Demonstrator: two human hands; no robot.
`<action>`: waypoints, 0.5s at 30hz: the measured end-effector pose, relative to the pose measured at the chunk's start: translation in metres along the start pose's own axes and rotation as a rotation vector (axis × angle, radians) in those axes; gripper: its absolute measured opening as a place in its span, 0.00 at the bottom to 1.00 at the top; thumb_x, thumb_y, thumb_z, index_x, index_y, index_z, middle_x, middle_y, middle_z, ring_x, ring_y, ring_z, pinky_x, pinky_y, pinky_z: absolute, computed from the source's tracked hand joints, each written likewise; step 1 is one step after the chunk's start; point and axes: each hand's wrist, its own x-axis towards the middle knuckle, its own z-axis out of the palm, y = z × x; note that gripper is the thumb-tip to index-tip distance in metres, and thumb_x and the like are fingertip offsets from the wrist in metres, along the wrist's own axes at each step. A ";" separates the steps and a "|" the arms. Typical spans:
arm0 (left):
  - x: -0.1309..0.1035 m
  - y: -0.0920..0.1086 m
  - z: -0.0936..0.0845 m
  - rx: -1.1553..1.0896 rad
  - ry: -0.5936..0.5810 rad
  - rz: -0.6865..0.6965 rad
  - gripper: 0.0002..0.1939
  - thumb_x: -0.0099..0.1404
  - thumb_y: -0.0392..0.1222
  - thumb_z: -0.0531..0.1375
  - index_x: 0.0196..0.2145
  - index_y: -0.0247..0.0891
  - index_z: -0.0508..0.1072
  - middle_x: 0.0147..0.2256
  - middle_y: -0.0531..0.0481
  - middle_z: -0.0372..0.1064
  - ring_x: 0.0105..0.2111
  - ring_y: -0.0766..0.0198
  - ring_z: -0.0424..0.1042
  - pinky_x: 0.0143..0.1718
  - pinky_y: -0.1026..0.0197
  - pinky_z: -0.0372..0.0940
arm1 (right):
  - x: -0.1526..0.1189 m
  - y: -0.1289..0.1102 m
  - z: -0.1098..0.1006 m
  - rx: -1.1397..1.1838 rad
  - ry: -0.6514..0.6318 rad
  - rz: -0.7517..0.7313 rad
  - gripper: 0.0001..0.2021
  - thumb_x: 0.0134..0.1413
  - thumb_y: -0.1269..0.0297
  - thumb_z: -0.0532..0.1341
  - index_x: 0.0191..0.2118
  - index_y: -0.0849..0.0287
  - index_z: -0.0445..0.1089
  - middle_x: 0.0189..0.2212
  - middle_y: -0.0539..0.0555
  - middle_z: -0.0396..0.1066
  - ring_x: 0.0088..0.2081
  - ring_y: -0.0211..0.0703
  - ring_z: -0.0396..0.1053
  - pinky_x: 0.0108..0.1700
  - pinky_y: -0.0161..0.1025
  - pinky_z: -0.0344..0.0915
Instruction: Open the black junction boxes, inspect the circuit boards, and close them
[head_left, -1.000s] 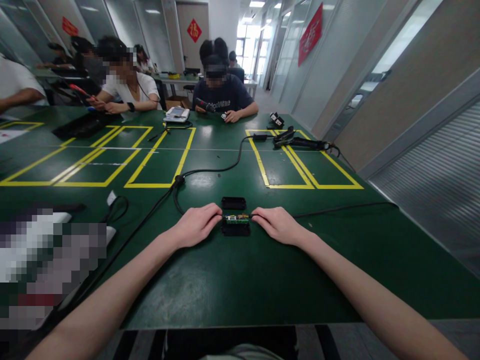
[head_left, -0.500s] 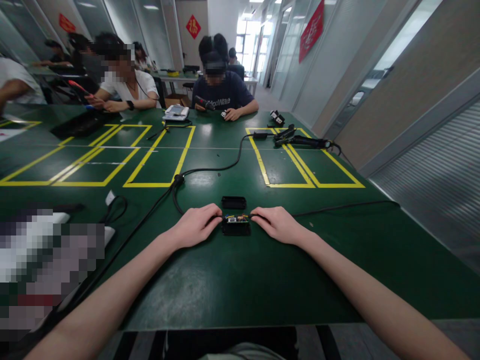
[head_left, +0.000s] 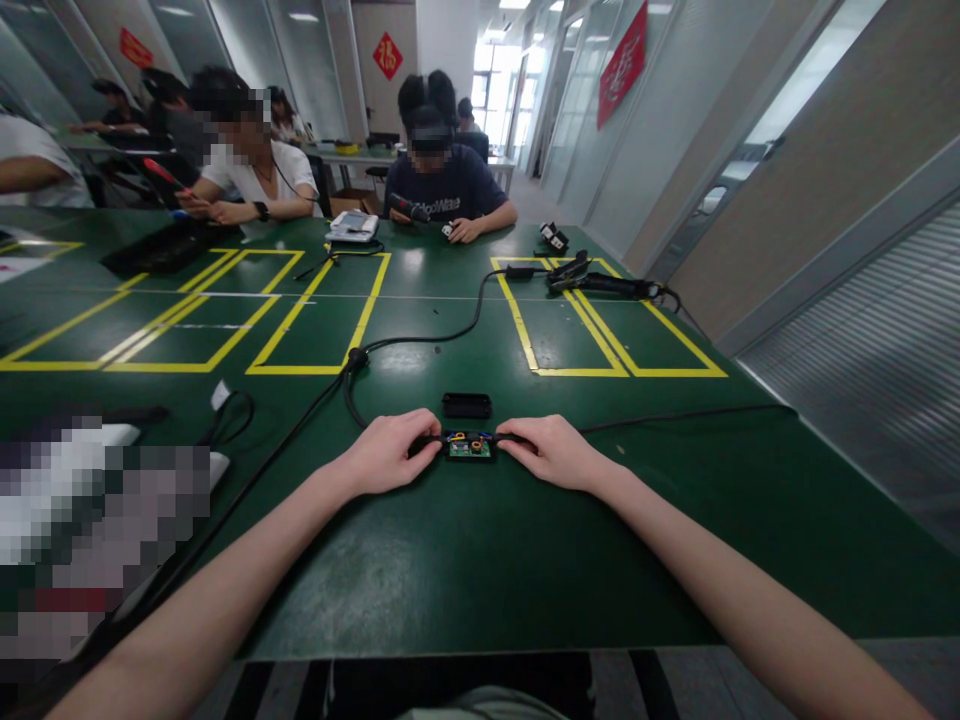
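Observation:
Between my hands a green circuit board (head_left: 471, 449) lies face up in a small black plastic case half (head_left: 471, 460), its copper coil and coloured wires showing. My left hand (head_left: 397, 450) pinches the black cable at the board's left end. At the right end my right hand (head_left: 551, 450) has its fingers closed on the other black cable (head_left: 637, 419), which runs off to the right. The matching black case half (head_left: 466, 405) lies just beyond the board, open side up, touched by neither hand.
A black cable (head_left: 431, 341) with a knot-like joint crosses the green table (head_left: 420, 580) on my left. Farther right lies a black jointed device (head_left: 600, 284) with cables. Blurred white objects (head_left: 112, 520) sit at left. Across the table, a person in a dark shirt (head_left: 450, 180) holds a tool.
The circuit board has tipped from on edge to face up and gone down into the case half. Both hands kept their hold on the cables and barely moved.

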 end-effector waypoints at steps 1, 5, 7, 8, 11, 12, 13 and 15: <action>0.000 0.000 0.000 -0.001 0.000 -0.004 0.05 0.71 0.42 0.55 0.38 0.41 0.68 0.31 0.54 0.70 0.28 0.63 0.69 0.31 0.62 0.61 | 0.000 0.000 0.000 0.008 -0.001 0.000 0.11 0.70 0.62 0.57 0.46 0.58 0.76 0.34 0.55 0.79 0.29 0.41 0.74 0.34 0.36 0.64; 0.000 0.000 0.001 -0.014 0.002 -0.004 0.04 0.69 0.41 0.56 0.38 0.40 0.69 0.33 0.53 0.71 0.28 0.64 0.69 0.31 0.63 0.61 | 0.001 0.001 0.001 0.045 -0.010 0.001 0.10 0.69 0.61 0.59 0.44 0.58 0.76 0.29 0.53 0.77 0.27 0.41 0.72 0.33 0.36 0.63; 0.000 0.000 0.001 -0.022 0.011 0.007 0.04 0.69 0.41 0.56 0.37 0.40 0.69 0.33 0.53 0.71 0.28 0.64 0.69 0.31 0.63 0.61 | 0.002 0.001 0.001 0.061 0.002 -0.016 0.12 0.71 0.60 0.57 0.43 0.58 0.77 0.32 0.54 0.77 0.31 0.42 0.73 0.35 0.37 0.64; 0.000 -0.001 0.001 -0.024 0.017 0.012 0.04 0.69 0.42 0.56 0.37 0.40 0.70 0.33 0.53 0.71 0.29 0.64 0.69 0.31 0.63 0.61 | 0.002 0.002 0.002 0.065 0.013 -0.024 0.14 0.72 0.59 0.55 0.42 0.58 0.77 0.34 0.55 0.78 0.32 0.43 0.74 0.36 0.37 0.65; 0.000 -0.001 0.001 -0.024 0.033 0.019 0.06 0.70 0.41 0.56 0.36 0.40 0.70 0.33 0.53 0.71 0.30 0.64 0.70 0.32 0.63 0.62 | 0.002 0.003 0.004 0.072 0.044 -0.038 0.18 0.74 0.59 0.52 0.39 0.58 0.77 0.35 0.56 0.78 0.33 0.43 0.74 0.37 0.38 0.65; 0.000 -0.001 0.001 -0.023 0.038 0.020 0.06 0.71 0.41 0.55 0.36 0.40 0.71 0.33 0.53 0.72 0.30 0.64 0.70 0.33 0.63 0.62 | 0.002 0.003 0.004 0.078 0.053 -0.038 0.18 0.74 0.59 0.52 0.39 0.58 0.77 0.34 0.55 0.77 0.33 0.43 0.74 0.36 0.38 0.64; 0.000 -0.001 0.002 -0.022 0.044 0.024 0.07 0.72 0.41 0.54 0.36 0.40 0.71 0.33 0.53 0.72 0.30 0.64 0.70 0.33 0.63 0.62 | 0.002 0.003 0.005 0.087 0.066 -0.040 0.18 0.74 0.59 0.52 0.38 0.58 0.77 0.33 0.55 0.77 0.32 0.43 0.74 0.36 0.38 0.64; 0.001 -0.001 0.004 -0.024 0.067 0.031 0.10 0.73 0.41 0.53 0.36 0.40 0.71 0.33 0.52 0.72 0.31 0.64 0.70 0.34 0.63 0.63 | 0.003 0.003 0.005 0.109 0.096 -0.051 0.17 0.73 0.59 0.54 0.37 0.57 0.77 0.31 0.55 0.75 0.33 0.44 0.73 0.37 0.38 0.64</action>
